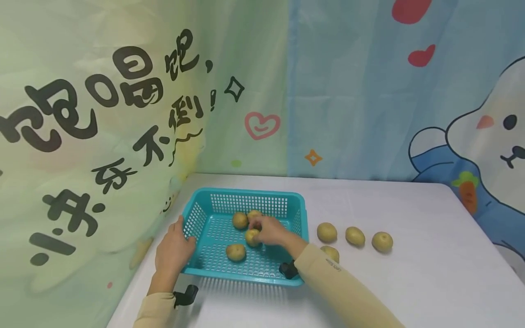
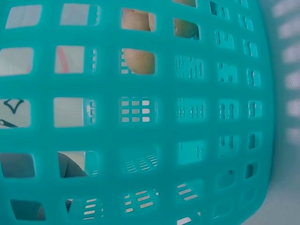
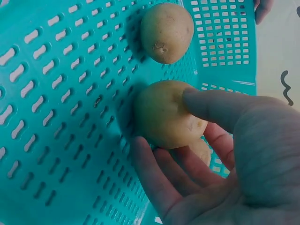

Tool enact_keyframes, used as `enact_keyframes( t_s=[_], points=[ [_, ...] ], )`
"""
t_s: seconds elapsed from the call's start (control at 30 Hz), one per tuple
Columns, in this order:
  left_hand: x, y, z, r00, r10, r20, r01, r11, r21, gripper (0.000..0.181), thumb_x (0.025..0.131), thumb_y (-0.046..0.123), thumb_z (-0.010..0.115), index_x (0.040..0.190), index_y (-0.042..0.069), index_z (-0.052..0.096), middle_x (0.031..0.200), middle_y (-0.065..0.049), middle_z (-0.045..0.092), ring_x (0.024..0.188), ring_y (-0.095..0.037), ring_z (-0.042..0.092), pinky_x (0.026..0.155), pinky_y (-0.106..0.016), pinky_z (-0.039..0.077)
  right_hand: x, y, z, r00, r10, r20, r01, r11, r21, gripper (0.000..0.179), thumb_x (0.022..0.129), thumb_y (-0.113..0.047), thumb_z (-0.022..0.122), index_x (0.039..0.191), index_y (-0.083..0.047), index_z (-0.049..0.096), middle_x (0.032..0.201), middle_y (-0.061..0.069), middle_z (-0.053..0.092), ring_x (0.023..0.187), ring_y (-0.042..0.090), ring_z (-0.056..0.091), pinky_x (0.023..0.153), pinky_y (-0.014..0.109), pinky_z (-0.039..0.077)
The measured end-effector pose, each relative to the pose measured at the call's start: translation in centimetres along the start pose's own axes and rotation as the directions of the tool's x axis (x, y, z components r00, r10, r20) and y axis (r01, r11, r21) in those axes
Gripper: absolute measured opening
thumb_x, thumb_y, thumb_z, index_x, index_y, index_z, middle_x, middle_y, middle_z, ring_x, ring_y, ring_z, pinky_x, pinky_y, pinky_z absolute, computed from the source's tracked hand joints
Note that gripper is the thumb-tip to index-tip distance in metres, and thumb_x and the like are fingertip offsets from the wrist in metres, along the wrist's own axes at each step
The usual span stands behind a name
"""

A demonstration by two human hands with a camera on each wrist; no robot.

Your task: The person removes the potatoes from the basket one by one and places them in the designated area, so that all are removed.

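Note:
A turquoise plastic basket (image 1: 246, 273) with perforated walls stands on the table. At its left rim my left hand (image 1: 174, 248) grips the side, the thumb toward the inside. My right hand (image 1: 268, 230) reaches into the basket over the right wall. Between its thumb and fingers it holds a potato (image 3: 164, 117), low over the perforated floor; whether this potato touches the floor I cannot tell. Nearby in the basket lie another potato (image 1: 235, 252) at the front and two more, a potato (image 1: 239, 220) and a partly hidden potato (image 1: 254, 213), farther back. The left wrist view is filled by the basket wall (image 2: 164, 84).
On the white table (image 1: 430, 273), right of the basket, lie several potatoes: a potato (image 1: 326, 232), a potato (image 1: 355, 237), a potato (image 1: 382, 242), and one potato (image 1: 330, 253) partly behind the right sleeve. Printed curtains (image 1: 348, 114) hang behind and at the left.

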State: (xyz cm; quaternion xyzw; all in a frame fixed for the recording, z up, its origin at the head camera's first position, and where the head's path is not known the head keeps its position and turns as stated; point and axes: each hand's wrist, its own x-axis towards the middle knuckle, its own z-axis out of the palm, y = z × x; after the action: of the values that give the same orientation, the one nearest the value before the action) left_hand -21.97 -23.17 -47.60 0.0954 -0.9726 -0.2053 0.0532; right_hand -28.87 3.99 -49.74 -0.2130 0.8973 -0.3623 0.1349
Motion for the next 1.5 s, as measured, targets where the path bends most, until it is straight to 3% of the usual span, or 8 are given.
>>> enact_keyframes(
  t_s=[0.2,0.37,0.57,0.7,0.87,1.03,1.27,1.5],
  points=[
    [-0.1,0.0,0.2,1.000,-0.001,-0.002,0.001,1.000,0.004,0.070,0.092,0.018,0.054,0.151,-0.006,0.025,0.143,-0.032,0.041,0.117,-0.049,0.053,0.085,-0.059,0.049,-0.2,0.3,0.4,0.999,0.025,0.037,-0.025,1.000,0.000,0.034,0.077,-0.011,0.077,0.107,-0.013,0.063,0.110,0.004,0.064,0.100,0.021,0.058,0.088,0.040,0.048],
    [-0.2,0.0,0.2,1.000,-0.010,0.002,0.010,1.000,0.008,0.070,0.092,0.018,0.054,0.151,-0.006,0.025,0.143,-0.031,0.041,0.118,-0.049,0.052,0.086,-0.059,0.048,-0.5,0.3,0.5,0.991,0.006,0.134,-0.003,1.000,-0.024,0.047,0.075,-0.013,0.080,0.119,-0.011,0.065,0.116,0.008,0.061,0.099,0.021,0.056,0.083,0.039,0.050],
    [-0.2,0.0,0.3,1.000,-0.012,0.010,0.012,1.000,0.006,0.070,0.092,0.018,0.055,0.151,-0.005,0.025,0.144,-0.031,0.040,0.118,-0.048,0.053,0.087,-0.059,0.048,-0.9,0.2,0.5,0.981,0.047,0.186,-0.041,0.999,-0.034,0.044,0.072,-0.011,0.081,0.114,-0.013,0.066,0.106,0.003,0.062,0.092,0.018,0.056,0.078,0.035,0.050],
    [-0.3,0.1,0.4,1.000,-0.007,0.009,0.007,1.000,0.000,0.070,0.092,0.018,0.054,0.151,-0.005,0.025,0.144,-0.031,0.041,0.117,-0.048,0.053,0.086,-0.059,0.048,-1.0,0.3,0.4,0.987,0.042,0.154,-0.035,0.998,-0.049,0.046,0.072,-0.010,0.080,0.115,-0.011,0.065,0.103,0.003,0.063,0.089,0.018,0.056,0.077,0.035,0.050],
    [-0.3,0.2,0.3,1.000,-0.001,0.004,0.001,1.000,-0.001,0.070,0.092,0.018,0.055,0.151,-0.005,0.026,0.143,-0.030,0.041,0.116,-0.047,0.054,0.085,-0.058,0.049,-1.0,0.0,-0.1,0.998,-0.011,0.056,0.015,0.998,-0.060,0.048,0.070,-0.009,0.079,0.115,-0.007,0.064,0.094,0.003,0.061,0.079,0.017,0.056,0.064,0.030,0.048],
    [-0.2,0.1,0.2,1.000,-0.010,0.010,0.010,1.000,0.002,0.070,0.092,0.018,0.054,0.152,-0.004,0.024,0.144,-0.030,0.041,0.117,-0.047,0.054,0.085,-0.058,0.049,-1.3,-0.7,-1.1,1.000,-0.019,-0.013,0.019,1.000,-0.024,0.050,0.071,-0.012,0.078,0.119,-0.008,0.064,0.096,0.005,0.062,0.079,0.017,0.055,0.062,0.028,0.047],
    [0.0,0.1,0.0,1.000,-0.008,0.005,0.008,1.000,0.003,0.070,0.092,0.018,0.054,0.151,-0.005,0.024,0.144,-0.031,0.040,0.118,-0.048,0.052,0.087,-0.059,0.048,-2.3,-2.2,-2.9,0.997,-0.068,-0.043,0.070,0.997,0.031,0.047,0.075,-0.011,0.076,0.121,-0.013,0.067,0.106,0.006,0.065,0.082,0.017,0.055,0.062,0.028,0.047],
    [0.1,0.0,0.0,1.000,-0.017,0.006,0.017,1.000,-0.001,0.070,0.093,0.019,0.054,0.152,-0.004,0.025,0.144,-0.030,0.040,0.119,-0.048,0.052,0.089,-0.059,0.047,-4.6,-3.4,-4.2,0.995,-0.098,-0.023,0.099,0.993,0.066,0.036,0.081,-0.007,0.073,0.115,-0.018,0.073,0.115,0.005,0.067,0.080,0.015,0.055,0.061,0.026,0.049]
  ],
)
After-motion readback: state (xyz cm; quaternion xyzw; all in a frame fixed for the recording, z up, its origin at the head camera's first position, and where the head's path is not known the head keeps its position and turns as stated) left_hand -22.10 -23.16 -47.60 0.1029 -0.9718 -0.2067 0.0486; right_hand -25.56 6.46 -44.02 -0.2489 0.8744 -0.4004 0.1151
